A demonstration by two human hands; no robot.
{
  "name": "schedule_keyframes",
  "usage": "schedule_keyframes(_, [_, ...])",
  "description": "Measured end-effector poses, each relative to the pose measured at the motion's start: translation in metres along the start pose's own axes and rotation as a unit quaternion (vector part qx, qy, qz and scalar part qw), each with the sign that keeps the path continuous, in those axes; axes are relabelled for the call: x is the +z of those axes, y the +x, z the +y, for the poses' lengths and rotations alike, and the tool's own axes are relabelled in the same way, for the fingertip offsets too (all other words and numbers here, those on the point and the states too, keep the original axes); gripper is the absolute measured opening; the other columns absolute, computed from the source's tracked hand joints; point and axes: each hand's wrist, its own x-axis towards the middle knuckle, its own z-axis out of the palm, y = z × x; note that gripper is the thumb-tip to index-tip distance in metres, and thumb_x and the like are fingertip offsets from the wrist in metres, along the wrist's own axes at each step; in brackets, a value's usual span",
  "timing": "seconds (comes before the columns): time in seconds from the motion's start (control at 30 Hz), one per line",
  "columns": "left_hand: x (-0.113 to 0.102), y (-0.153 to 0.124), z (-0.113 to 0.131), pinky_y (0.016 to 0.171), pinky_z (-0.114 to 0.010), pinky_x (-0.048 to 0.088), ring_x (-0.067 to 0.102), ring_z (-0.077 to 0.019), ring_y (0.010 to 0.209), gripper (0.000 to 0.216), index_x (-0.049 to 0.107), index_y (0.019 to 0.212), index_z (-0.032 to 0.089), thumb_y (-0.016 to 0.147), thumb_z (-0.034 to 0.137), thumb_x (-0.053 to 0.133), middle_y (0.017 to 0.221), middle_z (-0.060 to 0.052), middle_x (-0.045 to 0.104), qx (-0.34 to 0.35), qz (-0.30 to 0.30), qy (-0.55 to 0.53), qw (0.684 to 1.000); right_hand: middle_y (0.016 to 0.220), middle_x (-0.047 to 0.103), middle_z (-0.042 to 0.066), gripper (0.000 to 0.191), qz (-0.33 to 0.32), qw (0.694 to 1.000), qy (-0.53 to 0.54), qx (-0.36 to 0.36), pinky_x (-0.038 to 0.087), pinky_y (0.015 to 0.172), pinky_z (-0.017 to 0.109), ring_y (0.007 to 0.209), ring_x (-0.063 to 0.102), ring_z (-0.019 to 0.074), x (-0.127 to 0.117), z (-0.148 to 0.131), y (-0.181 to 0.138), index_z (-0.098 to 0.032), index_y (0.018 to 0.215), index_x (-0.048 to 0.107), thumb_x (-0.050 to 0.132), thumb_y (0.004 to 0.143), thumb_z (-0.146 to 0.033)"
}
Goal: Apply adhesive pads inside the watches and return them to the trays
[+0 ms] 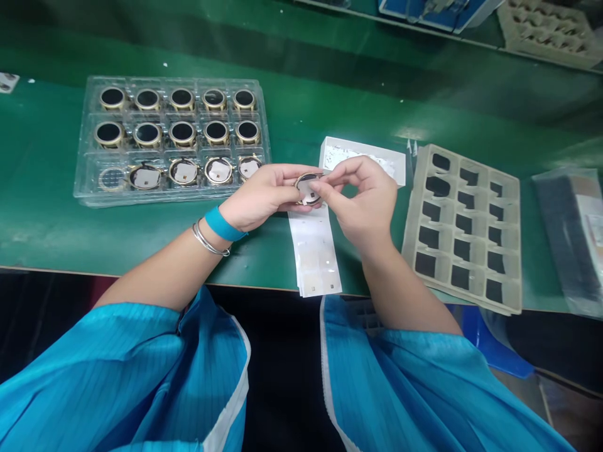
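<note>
A round gold-rimmed watch case (308,188) with a pale sticker-like inner face and a small dark square is in my left hand (267,193), its fingers closed around the rim. My right hand (365,198) reaches in from the other side, thumb and forefinger pinched at the case's right edge. Whether those fingertips grip the rim or something small on it cannot be made out. Below the hands lies a white strip of sticker sheets (318,257), reaching the table's front edge. Just behind them stands a white box (398,166) with small white pieces inside.
To the left, a clear plastic tray (82,169) holds several watch cases, two rows dark-faced and the front row pale-faced, with one front-left pocket bare. On the right are a beige compartment tray (513,251) with dark pads and a plastic-wrapped package (570,238). A shelf crosses the back.
</note>
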Motion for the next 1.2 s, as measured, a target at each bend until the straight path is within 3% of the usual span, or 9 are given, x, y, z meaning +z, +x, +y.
schedule_keyframes(0.27, [-0.0010,-0.0004,-0.0002,0.097,-0.043,0.057,0.069,-0.0264,0.106,0.043,0.069,0.118,0.011,0.075,0.009,0.073,0.105,-0.010,0.074,0.003,-0.010,-0.003,1.000,0.078,0.061,-0.003,0.021,-0.002,1.000,-0.008,0.011,0.053,0.067,0.030,0.069,0.059,0.0124,-0.0003,0.0008,-0.0001,-0.021,0.078,0.058,0.075,0.081,-0.034])
schedule_keyframes(0.7, [-0.0032,-0.0021,0.0017,0.089,-0.037,0.059,0.071,-0.0232,0.096,0.051,0.070,0.117,0.013,0.067,0.008,0.077,0.103,-0.011,0.075,0.011,-0.023,-0.009,1.000,0.076,0.062,-0.003,0.020,-0.002,1.000,-0.002,0.030,0.051,0.061,0.027,0.068,0.059,0.0125,0.0011,-0.0023,0.0007,-0.020,0.076,0.058,0.076,0.078,-0.029])
schedule_keyframes(1.2, [-0.0015,-0.0026,0.0022,0.090,-0.037,0.059,0.070,-0.0233,0.098,0.046,0.072,0.114,0.014,0.069,0.011,0.077,0.103,-0.010,0.075,0.005,-0.021,-0.019,1.000,0.076,0.063,-0.003,0.018,0.003,1.000,-0.001,0.022,0.051,0.064,0.029,0.065,0.058,0.0129,0.0014,-0.0019,-0.0005,-0.021,0.076,0.058,0.074,0.079,-0.028])
